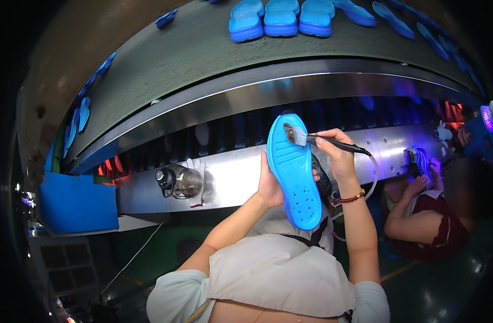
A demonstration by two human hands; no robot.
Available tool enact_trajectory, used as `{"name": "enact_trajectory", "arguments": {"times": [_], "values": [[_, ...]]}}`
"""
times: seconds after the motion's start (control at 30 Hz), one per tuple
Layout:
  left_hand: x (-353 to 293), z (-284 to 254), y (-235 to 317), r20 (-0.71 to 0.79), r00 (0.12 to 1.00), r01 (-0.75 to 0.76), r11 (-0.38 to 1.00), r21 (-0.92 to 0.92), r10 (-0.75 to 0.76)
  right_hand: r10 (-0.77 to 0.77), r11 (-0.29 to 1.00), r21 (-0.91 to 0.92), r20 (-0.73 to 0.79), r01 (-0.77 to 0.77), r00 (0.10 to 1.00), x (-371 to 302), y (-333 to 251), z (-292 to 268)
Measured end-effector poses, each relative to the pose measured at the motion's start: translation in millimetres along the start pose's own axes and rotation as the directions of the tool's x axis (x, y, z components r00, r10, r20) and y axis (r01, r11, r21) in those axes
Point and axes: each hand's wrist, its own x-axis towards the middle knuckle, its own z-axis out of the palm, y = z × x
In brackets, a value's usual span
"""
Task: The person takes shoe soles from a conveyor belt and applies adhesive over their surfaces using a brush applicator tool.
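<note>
A bright blue shoe sole point(295, 167) is tilted up in front of me, its ridged end away from me and its holed end near my lap. My left hand point(269, 182) grips its left edge, with fingertips of that hand showing past the right edge. In my right hand point(338, 153) is a brush point(332, 142) with a dark handle and a clear tube running from its end. The bristles lie against the sole's upper part. A dark perforated shoe piece point(323, 176) shows partly behind the sole.
Several blue soles point(281, 19) sit on the green conveyor belt point(203, 54) beyond a metal rail point(257, 81). On the steel ledge point(230, 177) stand a dark-lidded bottle point(182, 182) and a white glove point(197, 167). At right, a co-worker's hands point(418, 183) handle a blue-lit item. A blue box point(77, 202) is at left.
</note>
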Motion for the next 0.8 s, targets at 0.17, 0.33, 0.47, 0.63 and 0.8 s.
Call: {"name": "enact_trajectory", "arguments": {"times": [0.17,0.33,0.47,0.63,0.8], "values": [[4,7,-15,-0.245,0.955,-0.172,0.985,0.003,0.168,-0.281,0.81,-0.486,0.171,0.329,0.944,-7,-5,32],[-10,-20,17,-0.24,0.937,-0.212,0.96,0.182,0.253,-0.319,0.59,-0.565,0.492,0.576,0.81,-61,-7,38],[-30,-12,31,-0.219,0.96,-0.124,0.966,0.227,0.175,-0.069,0.768,-0.456,0.639,0.449,0.766,-85,-20,12],[-25,9,8,-0.025,1.0,0.001,0.998,0.064,0.001,-0.027,0.981,-0.184,0.225,0.069,0.974,-45,-49,17],[-18,27,3,-0.156,0.987,-0.052,0.997,-0.06,0.042,-0.182,0.89,-0.268,0.532,0.368,0.827,-55,-40,22]]}}
